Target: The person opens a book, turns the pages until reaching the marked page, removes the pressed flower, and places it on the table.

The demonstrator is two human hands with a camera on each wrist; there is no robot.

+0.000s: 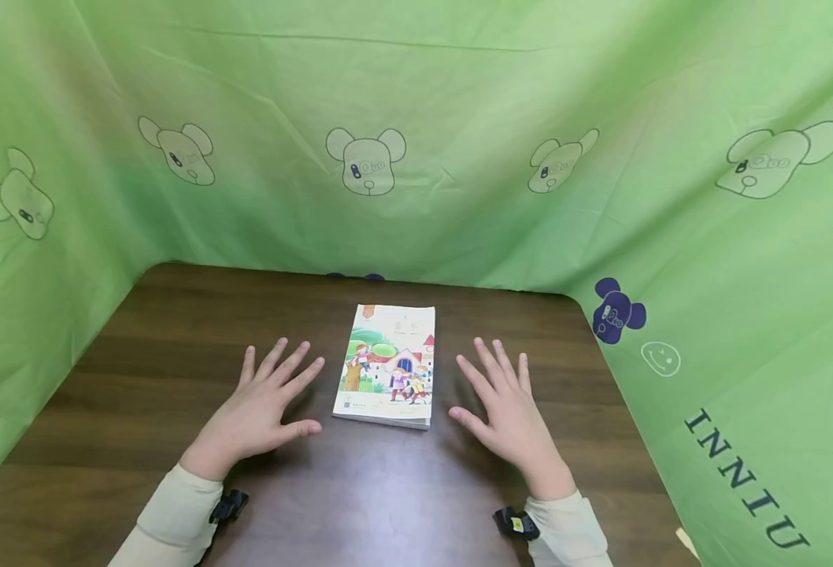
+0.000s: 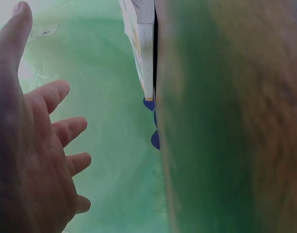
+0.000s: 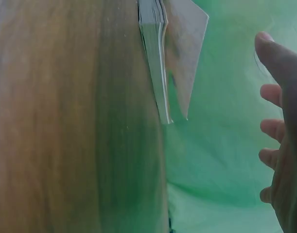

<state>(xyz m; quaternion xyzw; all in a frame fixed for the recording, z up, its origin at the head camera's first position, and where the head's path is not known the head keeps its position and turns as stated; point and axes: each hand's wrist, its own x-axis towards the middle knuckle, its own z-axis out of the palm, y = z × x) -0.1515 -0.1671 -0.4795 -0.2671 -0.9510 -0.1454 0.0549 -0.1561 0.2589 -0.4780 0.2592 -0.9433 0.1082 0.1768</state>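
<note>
A paperback book (image 1: 388, 366) with an illustrated cover of children and a house lies face up on the brown table (image 1: 374, 504). To its left, apart from it, is my left hand (image 1: 261, 409), palm down with fingers spread. My right hand (image 1: 509, 417) mirrors it on the book's right side, fingers also spread and holding nothing. In the left wrist view the book's spine (image 2: 146, 53) shows beyond my hand (image 2: 36, 160). From the right wrist, the page edges and slightly lifted cover (image 3: 184, 53) are visible, with a gap to my fingers (image 3: 272, 128).
Green cloth (image 1: 459, 220) printed with bear heads hangs around the back and sides of the table. A dark strap device sits on each wrist, on the left (image 1: 228, 505) and on the right (image 1: 516, 523). A small pale object (image 1: 687, 543) is at the table's right edge.
</note>
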